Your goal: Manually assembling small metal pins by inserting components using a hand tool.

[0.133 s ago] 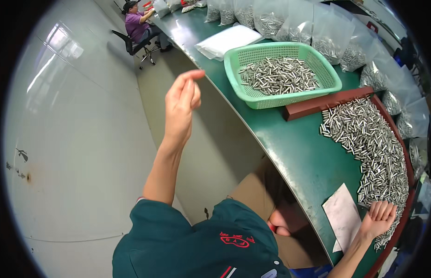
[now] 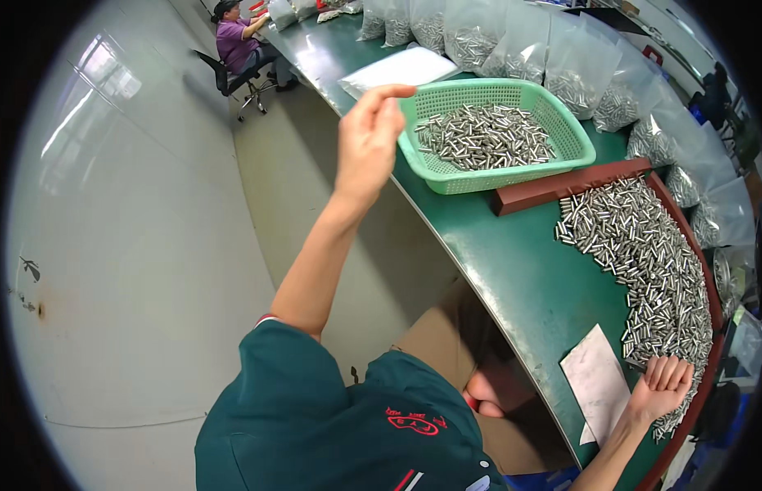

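Gleamed as smooth metal in the pins (image 2: 663, 274), looked like perforated plastic in the basket (image 2: 471, 92), translucent plastic in the bags (image 2: 587, 53), shone glossy on the surface (image 2: 545, 282), showed matt cloth in the shirt (image 2: 307, 417).

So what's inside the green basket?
Short, shiny metal pins lie heaped inside the green basket. They hide the floor beneath, so anything under the heap can't be seen.

Person (image 2: 240, 47) in purple top (image 2: 230, 38) and dark cap (image 2: 225, 7) seated on black swivel chair (image 2: 214, 74) in background. Pale glossy wall (image 2: 152, 286) filling left side, bright reflection (image 2: 99, 61) high on it, dark marks (image 2: 30, 268) lower down. Grey-green floor (image 2: 279, 164) alongside wall.
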`<state>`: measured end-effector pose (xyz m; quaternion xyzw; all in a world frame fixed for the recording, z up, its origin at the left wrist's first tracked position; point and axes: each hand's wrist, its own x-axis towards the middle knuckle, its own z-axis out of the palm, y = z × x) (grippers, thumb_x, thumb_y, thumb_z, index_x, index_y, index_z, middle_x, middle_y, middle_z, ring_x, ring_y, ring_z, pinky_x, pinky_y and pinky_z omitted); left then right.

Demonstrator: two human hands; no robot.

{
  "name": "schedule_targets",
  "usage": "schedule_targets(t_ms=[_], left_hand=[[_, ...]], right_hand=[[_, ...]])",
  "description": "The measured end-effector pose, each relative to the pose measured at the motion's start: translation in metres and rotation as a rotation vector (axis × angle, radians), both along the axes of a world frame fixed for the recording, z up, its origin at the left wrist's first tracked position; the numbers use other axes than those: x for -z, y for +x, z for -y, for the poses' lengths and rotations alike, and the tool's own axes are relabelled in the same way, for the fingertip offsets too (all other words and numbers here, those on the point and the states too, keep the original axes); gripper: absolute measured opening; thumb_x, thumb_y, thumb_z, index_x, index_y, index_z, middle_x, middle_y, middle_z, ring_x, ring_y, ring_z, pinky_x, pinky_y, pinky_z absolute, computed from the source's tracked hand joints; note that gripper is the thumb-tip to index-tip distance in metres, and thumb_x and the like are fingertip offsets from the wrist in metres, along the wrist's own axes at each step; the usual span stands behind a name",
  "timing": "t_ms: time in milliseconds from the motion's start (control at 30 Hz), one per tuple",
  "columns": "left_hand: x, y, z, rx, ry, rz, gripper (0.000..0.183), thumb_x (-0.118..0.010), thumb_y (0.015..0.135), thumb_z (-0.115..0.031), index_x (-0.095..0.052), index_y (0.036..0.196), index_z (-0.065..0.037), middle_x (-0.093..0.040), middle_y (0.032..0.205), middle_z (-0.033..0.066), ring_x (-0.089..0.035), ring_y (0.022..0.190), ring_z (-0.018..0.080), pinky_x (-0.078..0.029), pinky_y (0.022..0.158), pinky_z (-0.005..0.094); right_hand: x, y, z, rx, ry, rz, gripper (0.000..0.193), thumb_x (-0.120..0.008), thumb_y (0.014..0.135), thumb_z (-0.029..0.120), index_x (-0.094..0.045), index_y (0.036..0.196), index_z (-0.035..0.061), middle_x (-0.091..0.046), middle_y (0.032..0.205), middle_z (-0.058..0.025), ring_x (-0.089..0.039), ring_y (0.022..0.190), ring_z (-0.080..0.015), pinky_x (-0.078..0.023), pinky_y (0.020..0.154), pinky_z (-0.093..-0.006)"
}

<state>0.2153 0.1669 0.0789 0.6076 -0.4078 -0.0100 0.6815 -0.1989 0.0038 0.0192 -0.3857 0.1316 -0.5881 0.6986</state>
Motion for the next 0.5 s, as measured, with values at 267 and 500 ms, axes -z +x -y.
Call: schedule_targets(t_ms=[267,500], left_hand=[[0.025,0.023,0.023,-0.059,0.278,0.25,0.03,-0.055,0.081,-0.021,-0.055,0.103,-0.001,-0.058,0.102,0.0134,-0.054,0.095,0.0199,-0.041,0.08,0.0288],[0.159,0.097,-0.102,-0.674,0.314,-0.159,0.03,-0.053,0.084,-0.028,-0.06,0.078,0.001,-0.057,0.082,0.008,-0.052,0.078,0.0148,-0.041,0.07,0.0263]], right_hand=[[0.0,0.002,0.002,0.051,0.02,-0.008,0.041,-0.025,0.092,0.018,-0.025,0.052,0.0136,-0.02,0.042,0.0024,-0.015,0.035,-0.0075,-0.017,0.036,-0.0225],[-0.004,-0.003,0.004,0.048,0.006,-0.009,0.041,-0.026,0.093,0.02,-0.025,0.052,0.0138,-0.021,0.042,0.0027,-0.014,0.035,-0.0075,-0.017,0.036,-0.0223]])
